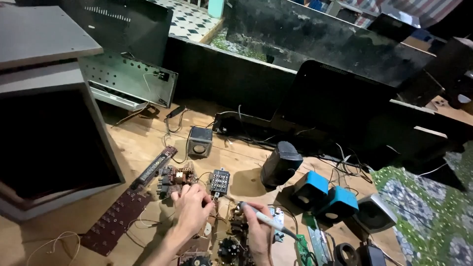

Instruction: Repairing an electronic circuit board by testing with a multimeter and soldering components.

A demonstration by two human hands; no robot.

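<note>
Soldering iron [268, 220] pinched in my right hand [257, 231]; left hand [191, 207] grips circuit board [231, 231]—keep the tip steady on one joint.

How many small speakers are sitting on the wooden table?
5: a grey cube speaker mid-table, a black speaker, two blue speakers, a silver speaker rightmost. Clutter may hide more.

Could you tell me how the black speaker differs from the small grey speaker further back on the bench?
The black speaker has a rounded, tapered shell and leans to one side; the small grey speaker is a squarish box standing upright. The black one looks larger and lies nearer the two blue speakers; the grey one sits alone behind the circuit boards. The grey one's round cone faces the camera, the black one's does not show. Both rest on the wooden bench with wires nearby.
</note>
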